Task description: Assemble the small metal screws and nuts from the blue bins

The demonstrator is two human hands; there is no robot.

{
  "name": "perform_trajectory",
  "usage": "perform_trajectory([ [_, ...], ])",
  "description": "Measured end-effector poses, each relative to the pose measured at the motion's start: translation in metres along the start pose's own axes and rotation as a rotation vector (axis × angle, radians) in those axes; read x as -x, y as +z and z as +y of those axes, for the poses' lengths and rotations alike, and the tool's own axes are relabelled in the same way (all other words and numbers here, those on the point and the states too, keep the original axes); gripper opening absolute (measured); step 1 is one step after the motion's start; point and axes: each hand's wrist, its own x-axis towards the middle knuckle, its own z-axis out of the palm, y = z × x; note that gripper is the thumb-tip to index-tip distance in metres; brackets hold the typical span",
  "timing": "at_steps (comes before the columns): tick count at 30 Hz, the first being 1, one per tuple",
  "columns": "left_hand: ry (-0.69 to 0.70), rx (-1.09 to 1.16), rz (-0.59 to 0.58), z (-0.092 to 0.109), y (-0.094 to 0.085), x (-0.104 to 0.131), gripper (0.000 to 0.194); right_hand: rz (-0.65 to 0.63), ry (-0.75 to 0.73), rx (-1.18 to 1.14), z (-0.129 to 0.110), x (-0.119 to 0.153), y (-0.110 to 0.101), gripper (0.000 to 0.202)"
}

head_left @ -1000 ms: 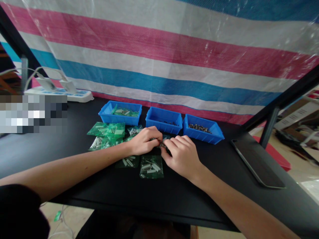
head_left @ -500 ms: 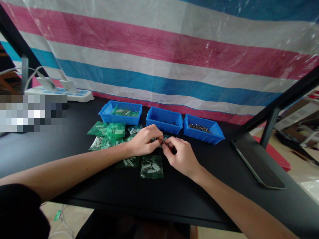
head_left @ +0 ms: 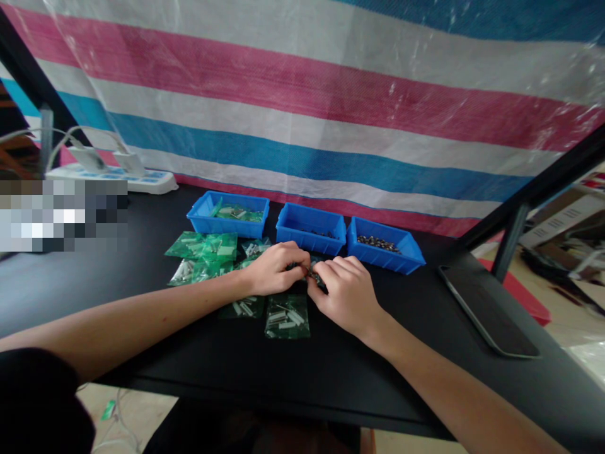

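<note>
Together, your left hand (head_left: 275, 268) and right hand (head_left: 344, 291) pinched a part (head_left: 311, 273), likely steadying it, bin (head_left: 311, 239) handy at twelve o'clock.

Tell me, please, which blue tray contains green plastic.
The left blue tray: green plastic shows inside it, while the middle tray and right tray hold loose small parts.

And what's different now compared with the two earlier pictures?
The right hand has bunched its fingers again near the small part, much as a second ago; half a second ago they made a more open pinch. No pick-up or release is visible. The left hand barely moved; the blue boxes, green bags and phone stayed put.
</note>
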Motion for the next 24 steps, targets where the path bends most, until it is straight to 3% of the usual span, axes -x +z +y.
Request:
perform_trajectory([
  [7,0.051,-0.043,0.067,0.0011,-0.0006,0.0,0.023,-0.141,0.129,-0.26,0.0023,-0.0009,-0.001,0.013],
  [15,0.083,-0.09,0.118,0.002,0.0,0.0007,0.024,-0.158,0.203,-0.516,0.0034,-0.0011,-0.0005,0.014],
  [19,0.032,-0.088,0.073,0.0,0.0016,-0.0002,0.023,-0.132,0.25,-0.499,0.0039,-0.0002,0.0023,0.01],
  [24,0.0,-0.098,0.018,-0.0019,0.002,-0.0006,0.022,-0.082,0.247,-0.309,0.0051,0.0002,0.0025,0.005],
])
